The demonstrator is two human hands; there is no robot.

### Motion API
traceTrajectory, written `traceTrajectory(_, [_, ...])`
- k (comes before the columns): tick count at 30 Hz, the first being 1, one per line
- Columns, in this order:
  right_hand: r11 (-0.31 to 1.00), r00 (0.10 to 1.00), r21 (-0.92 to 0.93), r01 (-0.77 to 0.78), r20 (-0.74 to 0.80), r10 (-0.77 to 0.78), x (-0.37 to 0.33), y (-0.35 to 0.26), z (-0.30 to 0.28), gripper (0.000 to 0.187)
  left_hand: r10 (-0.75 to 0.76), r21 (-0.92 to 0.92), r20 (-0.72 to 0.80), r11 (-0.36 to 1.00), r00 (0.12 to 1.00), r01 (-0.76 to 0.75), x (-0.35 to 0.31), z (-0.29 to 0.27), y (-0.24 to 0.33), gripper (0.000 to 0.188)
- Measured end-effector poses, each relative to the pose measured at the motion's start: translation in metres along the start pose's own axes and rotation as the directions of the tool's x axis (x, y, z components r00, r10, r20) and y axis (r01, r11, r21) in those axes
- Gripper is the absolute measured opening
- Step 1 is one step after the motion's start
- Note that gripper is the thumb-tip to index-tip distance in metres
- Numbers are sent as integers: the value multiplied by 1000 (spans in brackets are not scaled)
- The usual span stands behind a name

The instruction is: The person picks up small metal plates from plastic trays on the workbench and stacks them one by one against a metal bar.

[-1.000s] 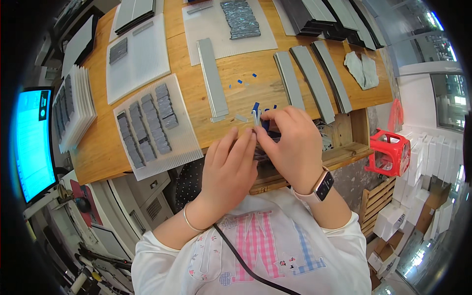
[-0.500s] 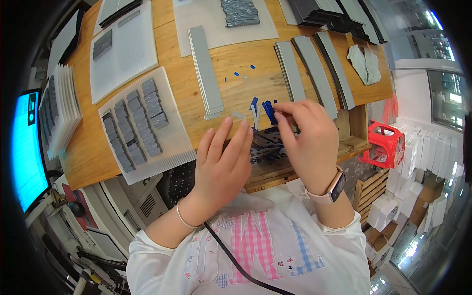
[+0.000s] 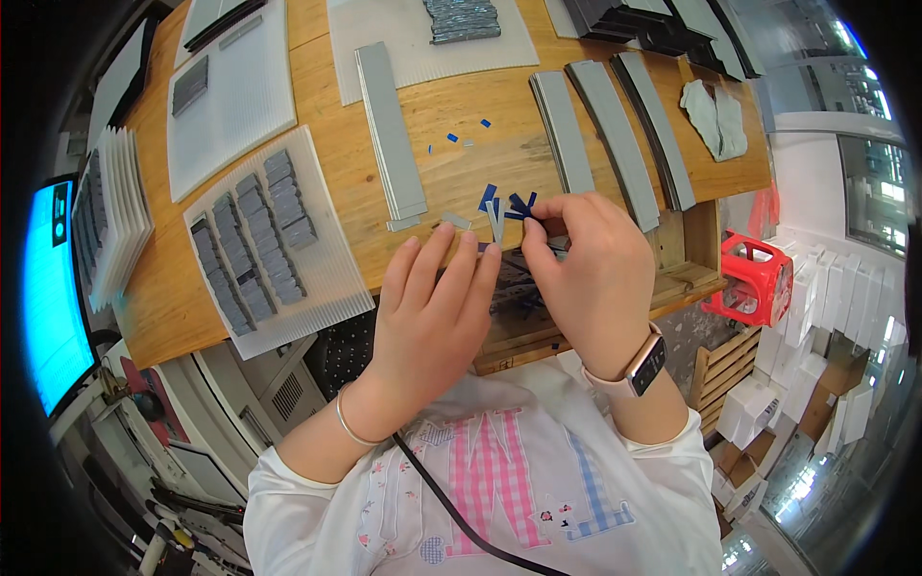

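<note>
My right hand (image 3: 597,278), with a watch on its wrist, has thumb and forefinger closed at the end of small dark blue strips (image 3: 520,205) that fan out over the table's front edge. Beside them stand narrow grey strips (image 3: 497,221) and a blue piece (image 3: 488,197). My left hand (image 3: 430,298) lies with fingers stretched out at the same edge, its tips close to a small grey piece (image 3: 456,221). Under the hands, an open wooden drawer (image 3: 519,353) holds dark strips, partly hidden by my fingers.
Stacks of long grey strips (image 3: 389,134) lie on the wooden table (image 3: 327,154), with more grey strips (image 3: 615,144) at right. Rows of small grey pieces (image 3: 254,254) cover a ribbed white sheet (image 3: 331,278) at left. A red stool (image 3: 754,278) stands right of the drawer.
The blue strips at my right fingertips have gone from a tight upright bundle to a spread fan. Both hands have shifted only slightly, and the whole view has moved a little.
</note>
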State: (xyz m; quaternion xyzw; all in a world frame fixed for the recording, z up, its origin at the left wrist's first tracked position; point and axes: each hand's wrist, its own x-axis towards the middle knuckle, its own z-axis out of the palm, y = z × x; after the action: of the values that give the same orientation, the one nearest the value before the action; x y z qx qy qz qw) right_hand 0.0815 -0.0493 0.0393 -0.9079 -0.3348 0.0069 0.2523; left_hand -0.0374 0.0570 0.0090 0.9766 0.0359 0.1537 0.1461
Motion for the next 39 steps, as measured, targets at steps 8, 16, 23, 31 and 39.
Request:
traceTrajectory(8, [995,984,73,-61,169,48,1,0,-19,9,29,4,-5,1000,1000,-29,3,-2,-2,43])
traceTrajectory(16, [935,920,16,354,175,-351,8,5,-13,29,47,25,-20,999,999,-47,1,-3,-4,37])
traceTrajectory(23, [911,895,-108,397,266,-358,6,9,-29,24,48,48,-31,998,998,-47,1,-5,-5,36])
traceTrajectory(31, [915,871,15,403,299,-389,3,10,-32,26,42,7,-41,999,998,-41,5,-8,-4,32])
traceTrajectory(39, [921,910,-53,387,181,-372,6,11,-27,18,53,-1,-196,999,979,-54,7,-1,-9,28])
